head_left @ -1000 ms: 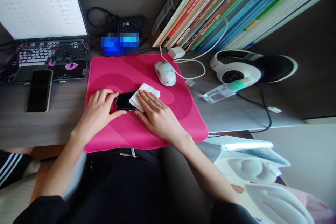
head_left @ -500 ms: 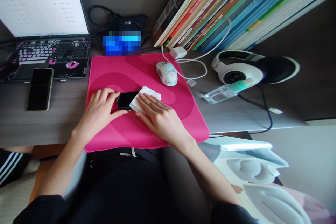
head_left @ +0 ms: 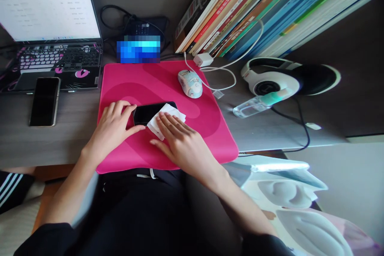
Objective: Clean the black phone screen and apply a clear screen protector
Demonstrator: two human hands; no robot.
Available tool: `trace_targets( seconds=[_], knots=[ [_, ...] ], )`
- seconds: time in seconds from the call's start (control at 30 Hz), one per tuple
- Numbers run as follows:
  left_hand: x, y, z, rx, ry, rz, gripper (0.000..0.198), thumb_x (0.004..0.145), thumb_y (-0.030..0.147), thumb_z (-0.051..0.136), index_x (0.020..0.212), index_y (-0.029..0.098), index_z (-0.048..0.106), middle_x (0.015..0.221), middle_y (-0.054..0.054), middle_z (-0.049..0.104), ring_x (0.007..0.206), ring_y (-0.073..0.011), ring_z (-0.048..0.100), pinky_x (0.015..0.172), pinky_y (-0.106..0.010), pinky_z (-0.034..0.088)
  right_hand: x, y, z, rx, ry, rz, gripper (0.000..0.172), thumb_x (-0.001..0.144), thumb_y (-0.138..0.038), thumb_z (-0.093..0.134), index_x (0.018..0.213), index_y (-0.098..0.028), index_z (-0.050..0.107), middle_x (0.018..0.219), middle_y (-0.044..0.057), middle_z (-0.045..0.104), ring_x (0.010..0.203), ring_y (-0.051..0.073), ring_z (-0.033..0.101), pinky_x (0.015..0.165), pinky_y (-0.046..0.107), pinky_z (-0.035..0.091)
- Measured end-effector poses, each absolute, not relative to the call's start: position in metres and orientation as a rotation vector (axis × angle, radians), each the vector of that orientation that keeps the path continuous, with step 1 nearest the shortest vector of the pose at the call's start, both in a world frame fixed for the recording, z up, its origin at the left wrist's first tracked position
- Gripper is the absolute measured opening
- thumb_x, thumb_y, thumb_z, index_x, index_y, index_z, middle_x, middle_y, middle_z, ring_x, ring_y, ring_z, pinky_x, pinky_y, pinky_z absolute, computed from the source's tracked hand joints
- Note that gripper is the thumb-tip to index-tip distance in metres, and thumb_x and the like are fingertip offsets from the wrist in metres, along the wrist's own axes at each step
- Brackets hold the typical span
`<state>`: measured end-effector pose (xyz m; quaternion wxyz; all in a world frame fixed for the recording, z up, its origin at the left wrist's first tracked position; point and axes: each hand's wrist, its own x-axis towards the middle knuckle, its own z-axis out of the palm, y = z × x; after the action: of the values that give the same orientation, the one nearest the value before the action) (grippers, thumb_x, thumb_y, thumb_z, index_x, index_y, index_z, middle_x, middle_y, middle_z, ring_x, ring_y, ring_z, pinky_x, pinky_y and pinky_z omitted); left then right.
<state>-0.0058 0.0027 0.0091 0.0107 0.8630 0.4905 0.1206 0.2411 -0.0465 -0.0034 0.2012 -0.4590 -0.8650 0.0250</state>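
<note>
One black phone lies near the middle of the pink mat, which overhangs the worktop's front edge. The left hand's parted thumb and finger hold its left end; the right hand's fingers lie flat, thumb spread, over a white tissue covering its right part.

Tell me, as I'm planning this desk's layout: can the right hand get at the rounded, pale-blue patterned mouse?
Probably yes: the mouse sits beyond the right hand on the flat pink mat, with nothing upright between, though the hand rests on a thin white tissue.
</note>
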Motion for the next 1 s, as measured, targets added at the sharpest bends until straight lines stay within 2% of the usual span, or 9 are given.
trace_targets(
  seconds=[0.13, 0.3, 0.43, 0.6, 0.73, 0.83, 0.93, 1.0],
  knots=[
    [-0.008, 0.003, 0.008, 2.686, 1.510, 0.371, 0.062, 0.102, 0.055, 0.065, 0.151, 0.019, 0.054, 0.139, -0.016, 0.059, 0.124, -0.0359, 0.057, 0.111, -0.053, 0.048, 0.230, -0.032, -0.009, -1.286, -2.410, 0.076, 0.065, 0.111, -0.047, 0.050, 0.154, 0.002, 0.055, 0.160, 0.028, 0.053, 0.153, 0.037, 0.050, 0.126, 0.053, 0.047],
    [-0.008, 0.003, 0.008, 2.658, 1.508, 0.394, 0.058, 0.103, 0.056, 0.063, 0.150, 0.023, 0.054, 0.138, -0.015, 0.059, 0.124, -0.0356, 0.058, 0.111, -0.053, 0.048, 0.220, -0.007, -0.016, -1.295, -2.380, 0.105, 0.066, 0.112, -0.048, 0.048, 0.159, -0.002, 0.050, 0.163, 0.027, 0.050, 0.156, 0.037, 0.045, 0.128, 0.058, 0.042],
    [-0.008, 0.003, 0.008, 2.677, 1.512, 0.374, 0.057, 0.104, 0.053, 0.063, 0.150, 0.020, 0.055, 0.140, -0.017, 0.059, 0.124, -0.0368, 0.057, 0.110, -0.053, 0.048, 0.215, -0.015, -0.016, -1.298, -2.369, 0.097, 0.067, 0.112, -0.049, 0.048, 0.159, -0.001, 0.049, 0.164, 0.028, 0.048, 0.157, 0.038, 0.044, 0.128, 0.060, 0.042],
    [-0.007, 0.004, 0.007, 2.661, 1.528, 0.387, 0.058, 0.101, 0.052, 0.067, 0.147, 0.020, 0.056, 0.138, -0.016, 0.060, 0.122, -0.0366, 0.059, 0.107, -0.052, 0.049, 0.211, -0.031, -0.010, -1.242, -2.429, 0.107, 0.067, 0.112, -0.051, 0.048, 0.154, 0.001, 0.055, 0.162, 0.027, 0.051, 0.153, 0.036, 0.050, 0.127, 0.053, 0.046],
    [-0.011, 0.004, 0.006, 2.647, 1.498, 0.380, 0.059, 0.100, 0.047, 0.070, 0.149, 0.017, 0.054, 0.142, -0.017, 0.059, 0.125, -0.0376, 0.057, 0.109, -0.053, 0.048, 0.202, -0.023, -0.006, -1.215, -2.445, 0.146, 0.066, 0.112, -0.051, 0.046, 0.155, -0.001, 0.054, 0.162, 0.025, 0.051, 0.154, 0.034, 0.049, 0.130, 0.052, 0.042],
    [-0.015, 0.005, 0.004, 2.627, 1.479, 0.378, 0.059, 0.100, 0.037, 0.070, 0.154, 0.021, 0.050, 0.146, -0.017, 0.056, 0.130, -0.0376, 0.055, 0.111, -0.053, 0.047, 0.195, -0.011, -0.006, -1.194, -2.464, 0.176, 0.066, 0.112, -0.052, 0.046, 0.157, -0.003, 0.053, 0.163, 0.024, 0.050, 0.156, 0.032, 0.047, 0.131, 0.051, 0.039],
    [-0.016, 0.006, 0.002, 2.616, 1.487, 0.401, 0.061, 0.100, 0.029, 0.069, 0.156, 0.022, 0.046, 0.149, -0.016, 0.055, 0.133, -0.0368, 0.054, 0.114, -0.053, 0.046, 0.191, -0.006, -0.005, -1.189, -2.488, 0.167, 0.070, 0.111, -0.054, 0.049, 0.156, -0.001, 0.054, 0.165, 0.024, 0.048, 0.157, 0.032, 0.045, 0.132, 0.048, 0.037],
    [-0.016, 0.007, 0.001, 2.615, 1.493, 0.416, 0.061, 0.100, 0.030, 0.069, 0.155, 0.020, 0.047, 0.149, -0.017, 0.055, 0.133, -0.0372, 0.054, 0.114, -0.054, 0.046, 0.191, -0.008, -0.003, -1.183, -2.500, 0.165, 0.072, 0.110, -0.055, 0.050, 0.155, 0.002, 0.054, 0.164, 0.025, 0.048, 0.156, 0.033, 0.045, 0.133, 0.048, 0.036]
  ],
)
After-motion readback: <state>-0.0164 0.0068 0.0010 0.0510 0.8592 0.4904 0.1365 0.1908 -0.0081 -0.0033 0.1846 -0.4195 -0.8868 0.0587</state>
